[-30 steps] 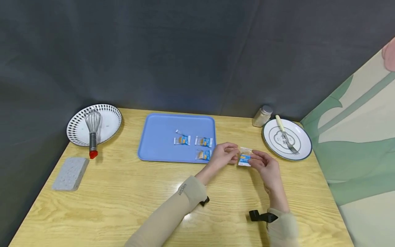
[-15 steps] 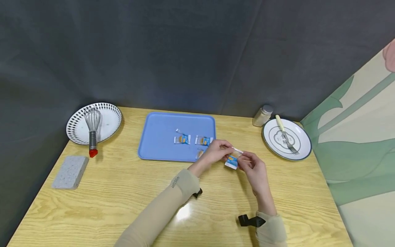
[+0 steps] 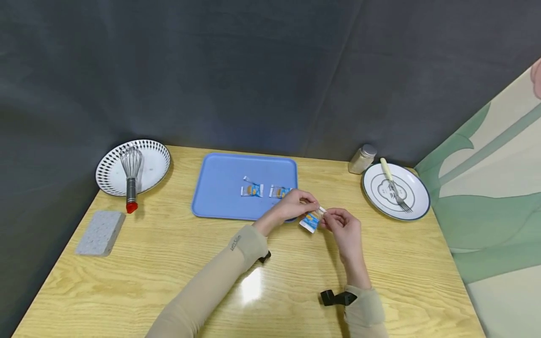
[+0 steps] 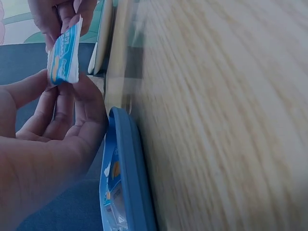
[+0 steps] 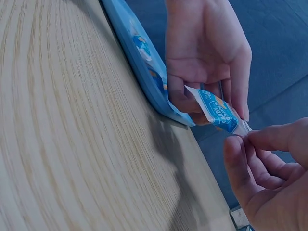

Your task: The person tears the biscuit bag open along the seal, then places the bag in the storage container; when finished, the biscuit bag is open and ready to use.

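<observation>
A small blue, white and clear snack packet (image 3: 311, 221) is held between both hands, above the wooden table by the tray's right front corner. My left hand (image 3: 293, 205) pinches its clear end with thumb and fingertips. The thumb and forefinger of my right hand (image 3: 348, 232) pinch that same end from the other side. In the right wrist view the packet (image 5: 216, 110) slants, its blue printed part toward the left palm. On the blue tray (image 3: 220, 188) lie similar packets, one (image 3: 252, 189) near the middle and another (image 3: 279, 191) partly behind my left hand.
At the left, a whisk (image 3: 131, 180) lies across a patterned plate (image 3: 111, 174), with a grey speckled block (image 3: 100, 233) in front. At the back right stand a shaker jar (image 3: 362, 159) and a plate (image 3: 416, 199) bearing a fork (image 3: 394, 185). A dark curtain (image 3: 253, 80) hangs behind.
Both hands have moved left toward the tray with the packet. The left hand has come from beside the packet to grip its end, and the packet has turned to a slant.
</observation>
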Available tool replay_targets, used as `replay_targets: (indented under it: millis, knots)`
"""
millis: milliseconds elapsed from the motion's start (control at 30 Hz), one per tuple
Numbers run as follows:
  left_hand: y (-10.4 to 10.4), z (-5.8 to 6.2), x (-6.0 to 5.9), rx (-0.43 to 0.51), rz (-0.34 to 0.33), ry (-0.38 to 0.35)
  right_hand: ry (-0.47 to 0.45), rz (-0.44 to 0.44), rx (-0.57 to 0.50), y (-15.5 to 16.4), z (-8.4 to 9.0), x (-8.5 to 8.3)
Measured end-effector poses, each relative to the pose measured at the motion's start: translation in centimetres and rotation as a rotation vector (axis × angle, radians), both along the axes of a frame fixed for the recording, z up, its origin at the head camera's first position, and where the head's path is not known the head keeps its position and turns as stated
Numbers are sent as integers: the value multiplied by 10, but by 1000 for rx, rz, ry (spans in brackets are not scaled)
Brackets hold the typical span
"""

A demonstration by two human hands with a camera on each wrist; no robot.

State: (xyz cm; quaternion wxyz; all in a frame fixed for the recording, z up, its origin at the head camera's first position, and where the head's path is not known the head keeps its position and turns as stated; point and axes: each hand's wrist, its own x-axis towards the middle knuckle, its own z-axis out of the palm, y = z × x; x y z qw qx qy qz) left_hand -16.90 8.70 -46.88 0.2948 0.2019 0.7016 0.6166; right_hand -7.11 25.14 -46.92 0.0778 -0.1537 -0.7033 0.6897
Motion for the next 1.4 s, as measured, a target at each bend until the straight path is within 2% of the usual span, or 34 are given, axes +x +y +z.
replay_targets:
  millis: [167, 367, 733, 867, 967, 1133, 1400]
  knots:
    - [-3, 0, -4, -2, -29, 15, 9, -1, 14, -4, 0, 0]
    - [-7, 1, -10, -16, -105, 23, 5, 10, 21, -9, 2, 1]
    - [-30, 8, -22, -7, -149, -75, 19, 33, -9, -23, 2, -3]
    - [-34, 10, -25, -19, -166, -60, 14, 41, -12, -25, 3, -4]
    - [-35, 12, -24, -23, -163, -31, 17, 31, 0, -25, 4, -4]
    - [-37, 11, -22, -29, -124, -17, 19, 73, 26, -27, 5, -6]
    - [-46, 11, -17, -47, -136, -6, 24, 89, 30, -34, 4, -4]
